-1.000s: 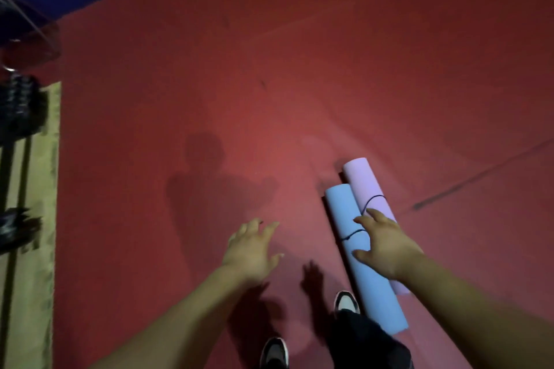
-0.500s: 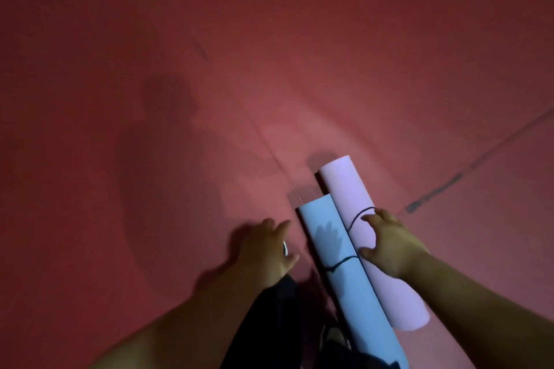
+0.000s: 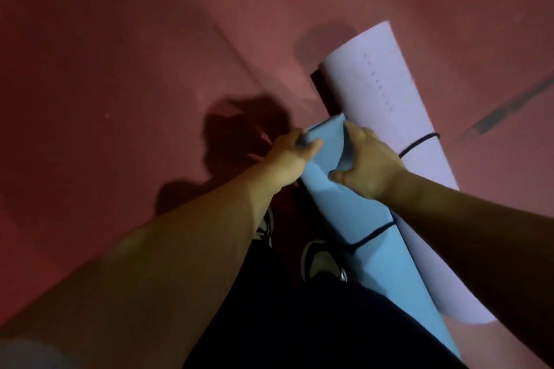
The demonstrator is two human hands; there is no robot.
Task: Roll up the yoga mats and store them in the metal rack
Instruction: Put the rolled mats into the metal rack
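Left hand (image 3: 289, 156) and right hand (image 3: 370, 163) both grip far end of rolled blue mat (image 3: 386, 266), thumbs on top. Lilac mat (image 3: 380, 93) lies touching its right side, on red floor (image 3: 120, 69).

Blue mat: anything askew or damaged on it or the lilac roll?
The blue mat looks squashed and creased at its far end, where the left hand and right hand grip it, unlike the lilac mat, whose end is round. Nothing else stands out.

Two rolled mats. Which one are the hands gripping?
The blue mat: left hand and right hand both grip its far end. The lilac mat lies beside it, to the right.
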